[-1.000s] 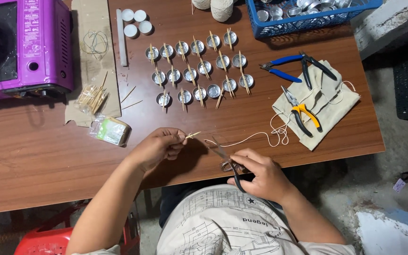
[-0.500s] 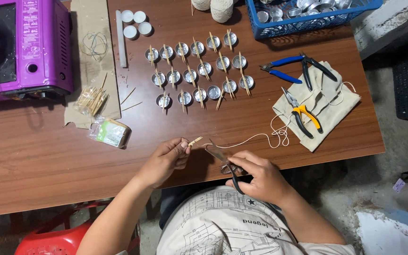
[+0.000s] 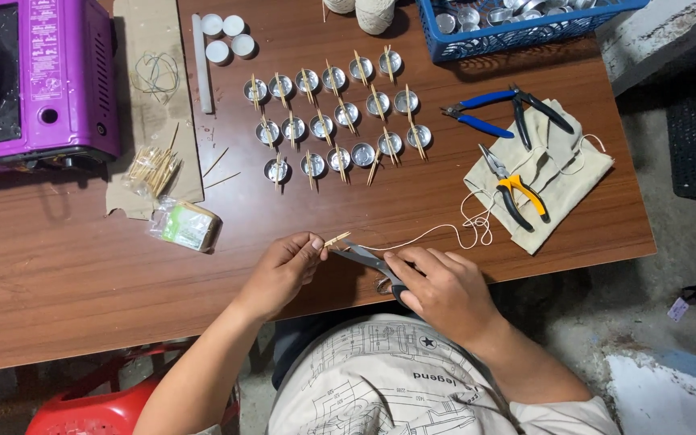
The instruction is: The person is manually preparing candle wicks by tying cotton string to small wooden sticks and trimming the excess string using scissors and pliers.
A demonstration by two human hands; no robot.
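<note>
- Scissors point(image 3: 368, 260) sit in the right hand point(image 3: 441, 292), fingers closed through the handles, blades pointing left toward the other hand.
- Left hand point(image 3: 283, 270) pinches a small wooden stick point(image 3: 336, 239) between thumb and fingertips; the stick's free end pokes out to the right, just above the scissor blades.
- White string point(image 3: 437, 234) runs from the stick, past the right hand, and ends in loose loops to that hand's far right.
- Both hands work close together at the near edge of the brown table point(image 3: 82, 290), almost touching.
- Beyond the hands, rows of small metal cups point(image 3: 340, 113) stand on the table, most with a stick laid across the rim.
- Right of the right hand lies a beige cloth point(image 3: 561, 161) bearing yellow-handled pliers point(image 3: 517, 192); blue-handled pliers point(image 3: 485, 113) lie at its far edge, partly on the table.
- Left of the left hand rests a small plastic packet point(image 3: 187, 225), and further off a bundle of sticks point(image 3: 151, 169) on a piece of cardboard point(image 3: 155, 121).
- Well beyond the left hand stands a purple gas stove point(image 3: 38, 80).
- Far past the right hand sits a blue basket point(image 3: 517, 32) with more metal cups inside.
</note>
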